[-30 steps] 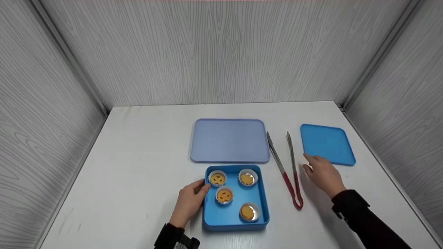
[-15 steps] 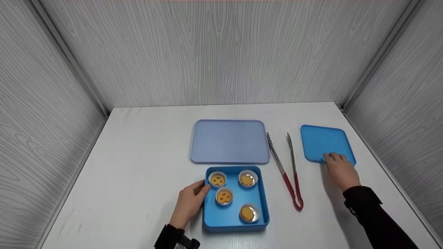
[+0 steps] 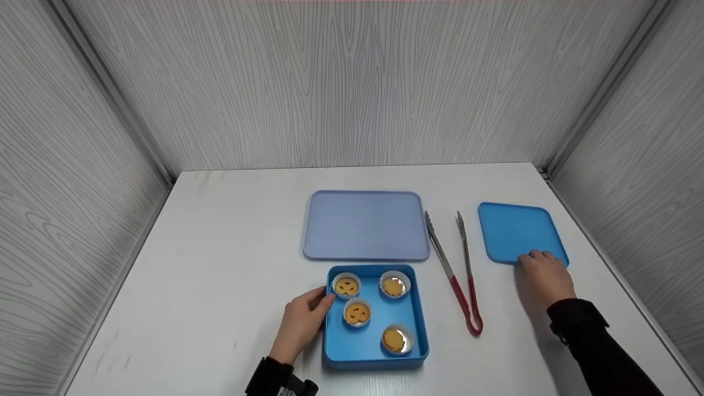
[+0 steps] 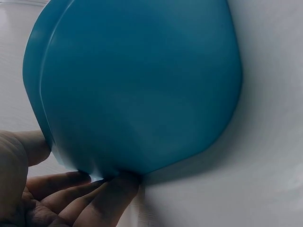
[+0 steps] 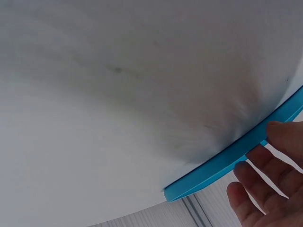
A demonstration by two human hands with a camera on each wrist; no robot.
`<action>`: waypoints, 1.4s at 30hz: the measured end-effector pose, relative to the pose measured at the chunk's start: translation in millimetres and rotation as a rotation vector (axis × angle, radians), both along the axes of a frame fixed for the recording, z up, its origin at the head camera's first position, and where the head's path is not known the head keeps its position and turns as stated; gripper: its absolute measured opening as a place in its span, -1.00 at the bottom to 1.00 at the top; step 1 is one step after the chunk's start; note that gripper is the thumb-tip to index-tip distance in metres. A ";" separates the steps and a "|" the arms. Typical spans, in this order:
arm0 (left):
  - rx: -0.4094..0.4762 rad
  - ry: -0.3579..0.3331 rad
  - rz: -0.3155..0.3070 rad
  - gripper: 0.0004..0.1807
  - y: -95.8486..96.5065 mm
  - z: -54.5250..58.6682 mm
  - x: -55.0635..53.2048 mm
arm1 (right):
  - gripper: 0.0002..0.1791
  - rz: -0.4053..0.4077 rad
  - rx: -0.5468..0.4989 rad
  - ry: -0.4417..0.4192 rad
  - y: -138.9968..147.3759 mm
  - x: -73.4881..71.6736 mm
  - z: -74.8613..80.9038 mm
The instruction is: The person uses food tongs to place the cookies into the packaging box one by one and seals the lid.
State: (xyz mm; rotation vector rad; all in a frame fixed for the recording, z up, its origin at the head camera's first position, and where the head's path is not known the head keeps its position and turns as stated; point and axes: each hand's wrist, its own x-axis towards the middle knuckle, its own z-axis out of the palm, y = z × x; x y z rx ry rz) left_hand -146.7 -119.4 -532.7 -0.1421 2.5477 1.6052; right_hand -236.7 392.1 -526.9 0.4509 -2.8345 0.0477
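My left hand (image 3: 301, 319) holds the left wall of a blue box (image 3: 352, 350), thumb at the rim and fingers against the outside. Inside the box sit several small cookies in white paper cups, among them a pretzel-shaped cookie (image 3: 357, 313) and a round cookie (image 3: 393, 340). At the right of the table, my right hand (image 3: 547, 279) grips the near edge of a flat blue lid (image 3: 517, 231). In the right wrist view, the thumb lies against the lid's narrow rim (image 5: 213, 169), with the other fingers curled on its far side.
Between box and lid lie tongs (image 3: 462, 294) with red handles, their metal arms spread. Behind the box rests a pale lilac tray (image 3: 366, 225). Grey wood-grain panels (image 3: 352, 82) enclose the white table (image 3: 220, 264) at the back and both sides.
My right hand has moved right, from beside the tongs to the lid's near edge. The lid has shifted slightly toward me. My left hand has stayed on the box.
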 end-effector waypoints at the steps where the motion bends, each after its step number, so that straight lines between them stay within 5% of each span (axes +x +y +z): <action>1: 0.001 -0.002 0.001 -0.38 0.1 0.1 0.0 | -0.73 0.001 -0.004 0.001 0.3 -0.1 -0.6; 25: -0.002 -0.009 0.009 -0.39 0.2 -0.4 -0.7 | -0.86 0.042 -0.011 0.009 5.4 0.2 -4.5; 34: -0.008 -0.002 0.007 -0.38 0.8 0.5 0.6 | -0.74 0.106 -0.048 0.173 1.1 0.0 4.7; 42: -0.001 0.003 0.001 -0.38 -0.4 -0.8 1.4 | -0.69 0.053 -0.126 0.259 -7.0 -0.9 26.1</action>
